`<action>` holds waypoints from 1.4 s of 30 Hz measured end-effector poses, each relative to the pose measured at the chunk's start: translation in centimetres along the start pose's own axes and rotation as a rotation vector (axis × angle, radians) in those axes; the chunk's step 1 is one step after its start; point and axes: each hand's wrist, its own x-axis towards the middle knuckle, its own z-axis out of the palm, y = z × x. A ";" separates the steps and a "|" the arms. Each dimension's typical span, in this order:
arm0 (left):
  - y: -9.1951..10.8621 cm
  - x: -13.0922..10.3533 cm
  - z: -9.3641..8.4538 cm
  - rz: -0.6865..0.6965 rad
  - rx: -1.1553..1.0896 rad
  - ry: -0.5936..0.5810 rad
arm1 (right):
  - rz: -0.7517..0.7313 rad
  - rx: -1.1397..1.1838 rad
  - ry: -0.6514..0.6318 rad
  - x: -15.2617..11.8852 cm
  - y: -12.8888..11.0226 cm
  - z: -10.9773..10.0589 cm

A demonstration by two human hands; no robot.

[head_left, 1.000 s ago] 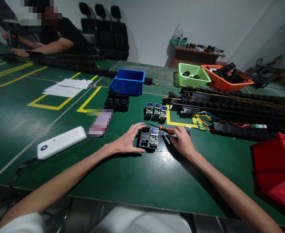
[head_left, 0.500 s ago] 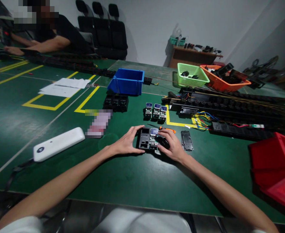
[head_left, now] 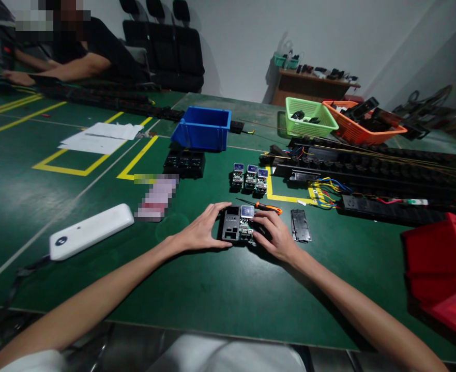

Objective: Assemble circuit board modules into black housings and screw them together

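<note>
My left hand (head_left: pixel 202 227) grips a black plastic housing (head_left: pixel 231 222) with cut-out windows, thumb at its near edge and fingers at its far edge. Right beside the housing is a green circuit board with a small screen (head_left: pixel 247 212). The fingers of my right hand (head_left: pixel 274 235) are curled against the board's right side, partly hiding a dark part under them. Just beyond lies a screwdriver (head_left: pixel 269 207) with an orange and black handle. A flat black cover (head_left: pixel 300 226) rests to the right of my right hand. Several similar boards with screens (head_left: pixel 251 178) stand farther back.
A blue bin (head_left: pixel 204 129) and black housings (head_left: pixel 184 164) stand back left. Black rails with wires (head_left: pixel 352 170) run along the right, below green (head_left: pixel 311 124) and orange baskets (head_left: pixel 360 126). A red bin (head_left: pixel 437 258) is at right, a white power bank (head_left: pixel 92 232) at left. Another person sits back left.
The view has shifted slightly. My right fingers have shifted a little on the circuit board, and the dark part under them shows less. My left hand keeps its grip on the housing.
</note>
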 end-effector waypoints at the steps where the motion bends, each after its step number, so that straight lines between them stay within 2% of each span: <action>1: 0.0 0.0 0.0 0.003 0.000 0.000 | -0.002 0.000 0.000 0.0 0.0 0.0; 6: 0.1 -0.1 0.3 0.022 0.007 -0.010 | -0.019 0.001 0.012 -0.1 0.2 0.1; 9: 0.1 0.0 -0.7 0.033 0.021 0.006 | -0.024 0.007 0.024 -0.1 0.4 0.2; 12: -1.2 0.0 -3.7 -0.052 0.209 0.182 | -0.025 0.009 0.028 -0.1 0.5 0.3; 14: -3.1 -0.3 -6.2 -0.171 0.445 0.359 | -0.029 0.006 0.025 -0.1 0.5 0.3; 16: -5.5 -0.8 -8.4 -0.327 0.612 0.456 | -0.033 0.003 0.024 -0.2 0.5 0.4; 19: -8.5 -1.6 -10.1 -0.466 0.719 0.428 | -0.034 0.000 0.027 -0.2 0.6 0.4; 22: -9.7 -1.7 -10.0 -0.554 0.718 0.336 | -0.037 0.001 0.030 -0.2 0.6 0.4; 27: -9.5 -1.2 -10.0 -0.627 0.670 0.299 | -0.037 0.004 0.036 -0.2 0.6 0.4; 31: -9.5 -1.4 -10.3 -0.619 0.631 0.312 | -0.031 0.003 0.023 -0.2 0.6 0.4; 36: -9.9 -1.7 -10.0 -0.577 0.655 0.329 | -0.031 0.002 0.026 -0.2 0.7 0.5; 42: -12.0 -2.3 -10.7 -0.495 0.538 0.387 | -0.029 -0.003 0.026 -0.3 0.6 0.4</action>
